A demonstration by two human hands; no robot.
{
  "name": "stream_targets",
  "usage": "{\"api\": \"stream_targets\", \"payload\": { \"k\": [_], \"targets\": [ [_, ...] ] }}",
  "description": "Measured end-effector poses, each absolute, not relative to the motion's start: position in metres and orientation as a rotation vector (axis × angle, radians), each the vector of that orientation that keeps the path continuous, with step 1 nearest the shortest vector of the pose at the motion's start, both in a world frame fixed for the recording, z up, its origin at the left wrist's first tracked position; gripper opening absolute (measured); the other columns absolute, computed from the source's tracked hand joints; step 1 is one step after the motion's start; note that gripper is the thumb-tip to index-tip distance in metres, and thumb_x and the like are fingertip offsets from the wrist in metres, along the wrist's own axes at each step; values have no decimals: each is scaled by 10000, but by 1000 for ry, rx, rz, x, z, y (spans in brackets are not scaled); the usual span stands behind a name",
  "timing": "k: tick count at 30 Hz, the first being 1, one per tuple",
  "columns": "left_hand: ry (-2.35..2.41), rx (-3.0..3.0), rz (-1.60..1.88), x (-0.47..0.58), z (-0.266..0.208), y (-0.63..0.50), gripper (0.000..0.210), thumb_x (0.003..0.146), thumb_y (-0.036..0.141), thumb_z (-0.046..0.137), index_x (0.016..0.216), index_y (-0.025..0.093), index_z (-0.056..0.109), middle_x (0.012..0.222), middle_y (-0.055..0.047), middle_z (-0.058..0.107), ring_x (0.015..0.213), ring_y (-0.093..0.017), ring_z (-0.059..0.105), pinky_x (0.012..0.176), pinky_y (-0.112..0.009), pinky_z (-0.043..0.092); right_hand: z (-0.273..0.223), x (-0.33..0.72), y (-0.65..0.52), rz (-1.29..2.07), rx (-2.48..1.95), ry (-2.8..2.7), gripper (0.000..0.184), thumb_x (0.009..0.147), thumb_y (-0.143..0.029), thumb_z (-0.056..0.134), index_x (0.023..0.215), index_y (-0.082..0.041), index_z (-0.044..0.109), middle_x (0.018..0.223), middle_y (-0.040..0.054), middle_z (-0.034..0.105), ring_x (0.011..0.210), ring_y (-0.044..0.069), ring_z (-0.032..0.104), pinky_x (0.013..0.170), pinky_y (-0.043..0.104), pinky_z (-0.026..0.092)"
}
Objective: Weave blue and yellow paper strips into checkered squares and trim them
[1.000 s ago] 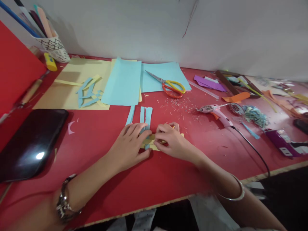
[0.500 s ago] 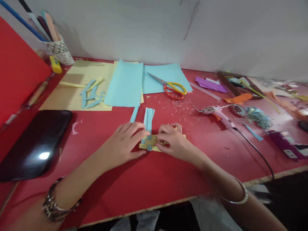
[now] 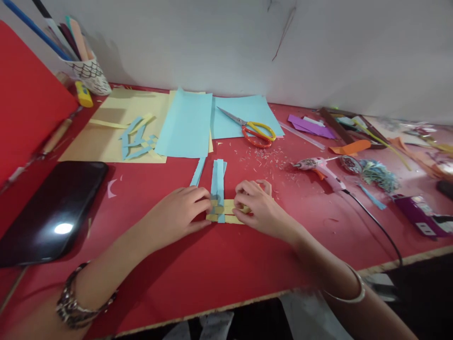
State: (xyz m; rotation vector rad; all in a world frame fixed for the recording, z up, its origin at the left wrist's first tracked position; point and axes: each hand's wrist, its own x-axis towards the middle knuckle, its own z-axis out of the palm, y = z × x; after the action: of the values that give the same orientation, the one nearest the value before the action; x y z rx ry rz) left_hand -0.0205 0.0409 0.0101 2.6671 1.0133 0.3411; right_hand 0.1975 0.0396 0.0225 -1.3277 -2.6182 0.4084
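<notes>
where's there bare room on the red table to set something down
Widest: the tabletop between the paper strips and near edge, flanked by the left forearm and right forearm. Smaller, with a stray scrap: between right forearm and glue gun. Crowded: the back, under paper sheets and scissors, and far right, with yarn.

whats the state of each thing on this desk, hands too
yellow strips: side by side, crossing blue strips
blue strips: partly overlapping
left hand: open, at the yellow strips' left end
right hand: curled over the yellow strips, grip unclear
scissors: closed
phone: screen dark, with glare
glue gun: lying down
cup: standing, filled
</notes>
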Motion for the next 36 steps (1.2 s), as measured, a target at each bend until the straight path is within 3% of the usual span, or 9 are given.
{"api": "stream_targets", "payload": {
  "k": [4,8,11,13,16,21,26,31,36],
  "targets": [
    [1014,2676,332,-20,11,41,115,827,268,506,792,178,569,877,-47,585,775,-178,560,653,-295,449,24,199,40,391,-1365,-2633,150,802,-176,440,656,-175,473,833,2,483,769,114,469,895,386,207],
    [992,2688,353,-19,11,41,76,811,244,527,793,183,568,871,-38,587,790,-175,558,665,-288,445,29,201,36,166,-1377,-2502,81,784,-202,485,710,-179,504,825,5,524,768,128,492,914,414,192],
    [1028,2697,335,-17,10,40,68,804,244,538,779,184,560,847,-28,577,772,-168,552,652,-279,438,35,203,31,81,-1198,-2511,130,828,-189,448,727,-180,529,774,0,552,713,114,500,895,384,240],
    [1084,2719,318,-14,9,38,71,799,251,549,776,184,556,827,-23,571,747,-166,547,631,-278,432,38,205,30,154,-1056,-2618,175,855,-182,426,735,-180,552,752,7,571,694,114,508,819,322,319],
    [1170,2755,311,-9,8,34,75,800,257,549,778,185,555,816,-21,574,735,-168,548,623,-280,430,38,209,30,303,-1045,-2764,104,834,-203,489,825,-173,588,830,43,608,747,146,540,699,278,382],
    [1233,2770,346,-5,7,31,82,806,252,526,777,181,556,810,-29,585,736,-178,556,632,-299,444,37,210,32,438,-1324,-2782,232,799,-208,555,1028,-170,545,1019,83,605,919,212,558,754,337,427],
    [1231,2767,412,-5,4,31,71,794,228,509,783,176,555,817,-36,590,751,-195,558,636,-323,458,35,205,34,452,-1394,-2767,158,833,-141,474,957,-181,563,943,53,607,796,166,568,695,294,415],
    [1240,2702,408,-5,4,31,56,785,218,505,777,185,549,841,-39,587,772,-199,553,651,-327,459,30,204,37,127,-1250,-2884,203,804,-52,418,855,-153,587,879,63,594,827,183,518,737,307,361],
    [1219,2661,415,-5,5,31,53,789,222,512,775,181,542,839,-42,578,774,-199,544,670,-336,460,26,203,39,18,-1197,-2890,222,788,-30,391,777,-153,576,800,45,577,737,161,493,660,270,329]
  ]
}}
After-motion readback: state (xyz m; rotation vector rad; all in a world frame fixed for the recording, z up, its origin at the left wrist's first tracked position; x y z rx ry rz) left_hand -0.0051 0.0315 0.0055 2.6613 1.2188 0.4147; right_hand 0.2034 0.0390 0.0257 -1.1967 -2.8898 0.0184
